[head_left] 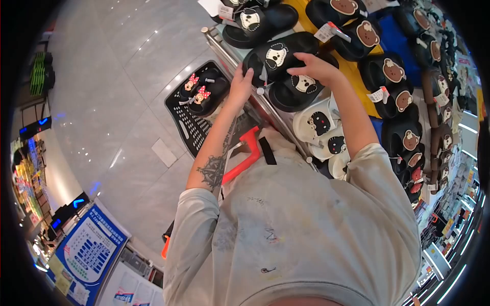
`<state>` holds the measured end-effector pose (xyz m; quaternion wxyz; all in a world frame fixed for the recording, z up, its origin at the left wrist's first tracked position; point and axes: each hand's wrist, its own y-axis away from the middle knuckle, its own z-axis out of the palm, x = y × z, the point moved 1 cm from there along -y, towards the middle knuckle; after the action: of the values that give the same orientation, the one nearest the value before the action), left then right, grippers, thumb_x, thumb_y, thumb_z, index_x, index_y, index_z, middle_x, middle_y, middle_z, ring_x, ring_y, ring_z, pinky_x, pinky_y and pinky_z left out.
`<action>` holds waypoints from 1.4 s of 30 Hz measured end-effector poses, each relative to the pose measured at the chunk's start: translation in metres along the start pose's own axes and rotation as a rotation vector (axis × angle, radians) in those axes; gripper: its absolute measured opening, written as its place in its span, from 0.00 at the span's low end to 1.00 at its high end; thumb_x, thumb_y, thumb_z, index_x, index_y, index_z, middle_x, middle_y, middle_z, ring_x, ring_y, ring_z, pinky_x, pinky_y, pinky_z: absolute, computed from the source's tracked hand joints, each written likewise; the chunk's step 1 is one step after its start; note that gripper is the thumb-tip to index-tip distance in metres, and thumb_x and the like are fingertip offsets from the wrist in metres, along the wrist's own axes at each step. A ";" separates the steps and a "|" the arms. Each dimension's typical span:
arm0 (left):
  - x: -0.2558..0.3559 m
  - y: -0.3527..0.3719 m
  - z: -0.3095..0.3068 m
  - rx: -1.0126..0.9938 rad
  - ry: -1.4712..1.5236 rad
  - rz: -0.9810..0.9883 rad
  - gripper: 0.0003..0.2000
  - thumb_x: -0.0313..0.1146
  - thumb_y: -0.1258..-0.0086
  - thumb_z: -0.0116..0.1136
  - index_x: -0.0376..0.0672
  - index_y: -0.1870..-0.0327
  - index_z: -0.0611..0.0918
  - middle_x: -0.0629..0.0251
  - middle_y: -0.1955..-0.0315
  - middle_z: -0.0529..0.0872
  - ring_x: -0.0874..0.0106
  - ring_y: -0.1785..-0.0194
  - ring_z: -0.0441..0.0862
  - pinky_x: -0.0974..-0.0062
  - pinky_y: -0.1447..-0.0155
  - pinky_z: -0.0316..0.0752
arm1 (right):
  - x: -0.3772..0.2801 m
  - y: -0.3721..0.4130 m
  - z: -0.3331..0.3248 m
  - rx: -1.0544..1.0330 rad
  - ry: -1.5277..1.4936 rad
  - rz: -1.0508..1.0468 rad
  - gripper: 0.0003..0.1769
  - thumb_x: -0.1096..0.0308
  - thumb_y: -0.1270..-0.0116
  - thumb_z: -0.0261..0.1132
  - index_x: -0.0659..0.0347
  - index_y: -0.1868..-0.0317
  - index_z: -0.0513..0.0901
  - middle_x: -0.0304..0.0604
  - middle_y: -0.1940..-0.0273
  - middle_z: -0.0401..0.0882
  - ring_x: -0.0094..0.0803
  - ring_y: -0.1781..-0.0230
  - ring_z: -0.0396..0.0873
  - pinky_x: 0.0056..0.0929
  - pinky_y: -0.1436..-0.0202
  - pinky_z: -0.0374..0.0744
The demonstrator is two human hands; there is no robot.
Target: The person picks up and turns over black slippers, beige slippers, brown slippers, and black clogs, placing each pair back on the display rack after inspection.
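Observation:
Both my hands are at a pair of black slippers (276,55) with white-and-black cartoon dog faces, on the edge of a display shelf. My left hand (241,85) lies at the toe of the upper slipper, its fingers stretched along the toe edge and the thumb slightly apart. My right hand (317,69) reaches over the lower slipper (289,96), thumb and forefinger spread, fingertips right at the upper slipper's side. A white tag hangs at its toe. Below them sit white slippers (312,126) with black cat faces.
A dark shopping basket (179,121) with a red handle (248,148) stands left of the shelf, holding black slippers (206,100) with red-bow mouse figures. Bear-face slippers (393,70) line the shelf to the right. A metal rail (220,47) edges the shelf. A blue-and-white sign (92,247) stands lower left.

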<state>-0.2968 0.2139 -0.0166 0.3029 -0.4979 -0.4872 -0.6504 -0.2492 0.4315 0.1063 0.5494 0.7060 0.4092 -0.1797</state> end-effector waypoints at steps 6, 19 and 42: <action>0.013 0.028 0.000 -0.041 -0.075 0.048 0.31 0.27 0.32 0.49 0.36 0.30 0.52 0.48 0.41 0.71 0.62 0.39 0.70 0.73 0.38 0.66 | -0.010 -0.007 0.025 -0.031 -0.083 0.055 0.19 0.63 0.42 0.69 0.68 0.54 0.80 0.37 0.64 0.82 0.20 0.66 0.75 0.22 0.60 0.75; 0.088 0.158 -0.096 0.159 0.249 0.021 0.20 0.41 0.32 0.53 0.35 0.47 0.72 0.60 0.58 0.78 0.75 0.54 0.76 0.73 0.52 0.73 | -0.063 0.105 0.115 0.009 0.166 -0.389 0.25 0.51 0.31 0.53 0.70 0.69 0.76 0.54 0.79 0.74 0.46 0.76 0.73 0.37 0.69 0.71; 0.080 0.219 -0.144 -0.049 -0.091 -0.058 0.33 0.39 0.48 0.70 0.29 0.43 0.71 0.56 0.53 0.80 0.70 0.49 0.78 0.75 0.43 0.70 | -0.050 0.131 0.190 -0.343 0.391 -0.524 0.19 0.57 0.33 0.58 0.68 0.54 0.77 0.52 0.76 0.78 0.40 0.76 0.78 0.32 0.70 0.73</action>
<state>-0.1803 0.0119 0.1271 0.2492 -0.5199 -0.4987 -0.6472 -0.1406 0.2293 0.1614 0.5065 0.4960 0.6975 -0.1046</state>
